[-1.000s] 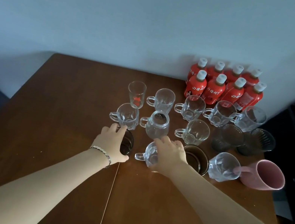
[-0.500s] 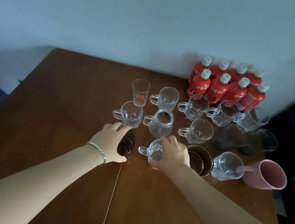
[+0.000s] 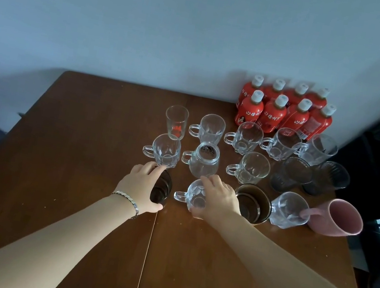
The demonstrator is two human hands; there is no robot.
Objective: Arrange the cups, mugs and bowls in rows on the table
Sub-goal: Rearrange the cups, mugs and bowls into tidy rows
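Three rows of glassware stand on the brown table [image 3: 77, 174]. My left hand [image 3: 141, 186] grips a dark glass cup [image 3: 162, 188] at the left end of the front row. My right hand [image 3: 219, 200] grips a clear glass mug [image 3: 196, 198] beside it, handle pointing left. Further right in that row are a dark brown bowl [image 3: 253, 203], a clear mug [image 3: 287, 210] and a pink mug [image 3: 338, 218]. The middle row holds clear mugs [image 3: 166, 151] and two grey tumblers [image 3: 290, 174]. A tall glass [image 3: 176, 121] starts the back row.
Several red bottles [image 3: 285, 111] with white caps stand against the wall at the back right. The table's right edge lies just past the pink mug. A seam [image 3: 147, 250] runs down the tabletop between my arms.
Both hands stay on their cups. The view has shifted slightly; the dark cup and clear mug sit in almost the same places.
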